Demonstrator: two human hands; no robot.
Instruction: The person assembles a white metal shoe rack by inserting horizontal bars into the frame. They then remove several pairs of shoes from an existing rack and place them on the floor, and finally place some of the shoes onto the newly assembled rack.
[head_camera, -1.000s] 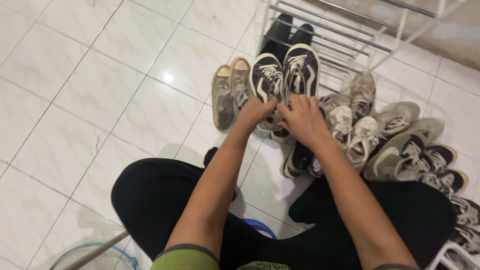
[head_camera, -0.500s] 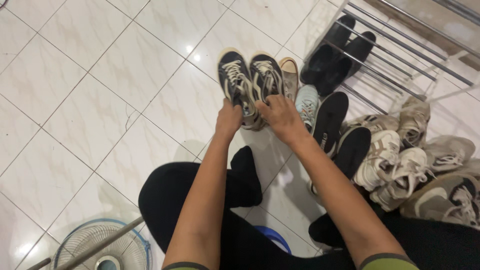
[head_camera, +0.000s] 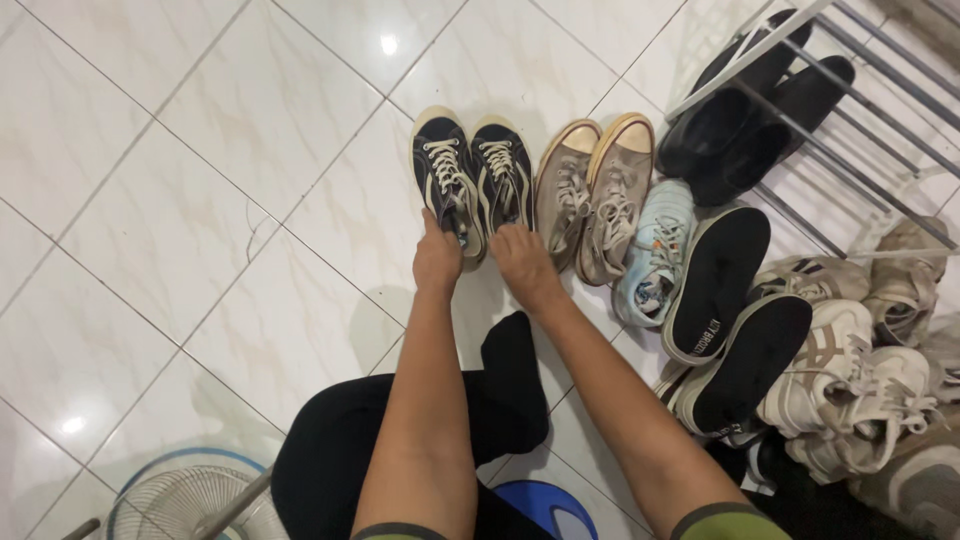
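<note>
the left hand (head_camera: 437, 262) gripped the heel of the left shoe of a pair of dark navy sneakers (head_camera: 472, 185) with cream laces and cream toe caps, while the right hand (head_camera: 522, 265) closed on the heel of its mate. the pair stood side by side on the white tiled floor (head_camera: 180, 220), toes toward twelve o'clock. half a second before, the same pair was held up off the tiles between both hands, and a second before it was being pulled out of the heap; at this moment the soles sat flat on the floor, so the pair looked set down, lined up at the nine o'clock end of a growing row. both hands still clasped the heels, so it had not been let go. just beside it at three o'clock stood a pair of tan canvas sneakers (head_camera: 590, 195), then a pale blue sneaker (head_camera: 652, 250) and two black-soled shoes (head_camera: 735, 320) turned sole-up. farther toward three and four o'clock lay a loose pile of beige trainers (head_camera: 850, 380). black slip-on shoes (head_camera: 750, 110) sat on a metal shoe rack (head_camera: 880, 110) at one to two o'clock. a fan grille (head_camera: 180, 500) showed at seven o'clock, beside the person's black-trousered legs.
</note>
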